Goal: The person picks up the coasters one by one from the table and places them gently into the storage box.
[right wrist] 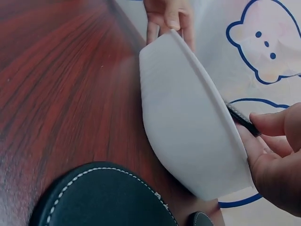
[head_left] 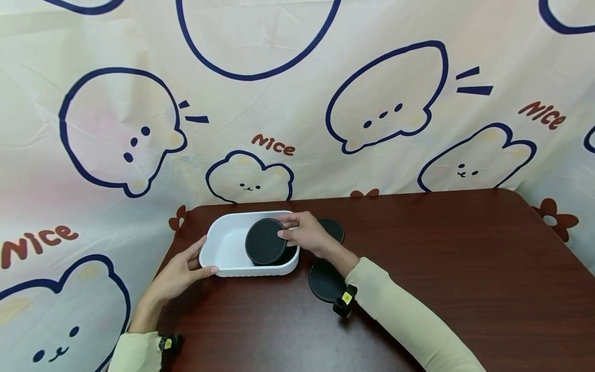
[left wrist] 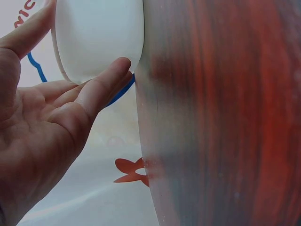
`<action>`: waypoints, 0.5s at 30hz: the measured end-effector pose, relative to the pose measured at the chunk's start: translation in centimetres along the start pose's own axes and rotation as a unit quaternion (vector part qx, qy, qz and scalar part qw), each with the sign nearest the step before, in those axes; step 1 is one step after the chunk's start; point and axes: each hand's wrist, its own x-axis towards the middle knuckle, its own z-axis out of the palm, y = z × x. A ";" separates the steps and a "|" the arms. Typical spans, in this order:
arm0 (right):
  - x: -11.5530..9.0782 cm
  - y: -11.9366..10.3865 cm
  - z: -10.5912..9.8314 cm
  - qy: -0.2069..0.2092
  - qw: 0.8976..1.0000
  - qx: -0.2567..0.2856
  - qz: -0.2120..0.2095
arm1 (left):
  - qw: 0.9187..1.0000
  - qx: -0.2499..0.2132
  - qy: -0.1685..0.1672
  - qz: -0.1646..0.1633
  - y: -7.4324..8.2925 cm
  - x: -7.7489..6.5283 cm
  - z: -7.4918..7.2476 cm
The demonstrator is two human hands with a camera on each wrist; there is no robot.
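A white rectangular plastic tray (head_left: pixel 228 248) with rounded corners rests on the table. My left hand (head_left: pixel 178 274) holds its left end, thumb at the near corner and fingers along the far side. In the left wrist view that hand (left wrist: pixel 51 117) spreads around the tray's end wall (left wrist: pixel 99 42). My right hand (head_left: pixel 307 233) pinches a round black coaster (head_left: pixel 265 242), tilted inside the right half of the tray. The right wrist view shows thumb and fingers on the coaster's stitched edge (right wrist: pixel 242 118), just over the tray's rim; the rest is hidden behind the wall.
Two more black coasters lie right of the tray: one (head_left: pixel 323 281) near, partly under the right forearm, another (head_left: pixel 333 229) behind the wrist. The dark brown wooden table (head_left: pixel 441 258) extends right. A cartoon-printed cloth (head_left: pixel 311 113) hangs behind and at the left.
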 end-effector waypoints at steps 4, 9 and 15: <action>-0.2 -0.1 0.2 -0.002 0.997 -0.074 -0.028 | 1.000 -0.004 0.003 0.002 -0.1 -0.1 0.0; -0.8 -0.5 -0.4 0.030 0.972 -0.208 -0.108 | 1.000 -0.013 0.002 0.007 0.0 -0.1 0.1; -1.6 -0.1 -2.6 0.079 0.960 -0.226 -0.146 | 1.000 -0.008 0.005 0.006 0.0 -0.1 0.1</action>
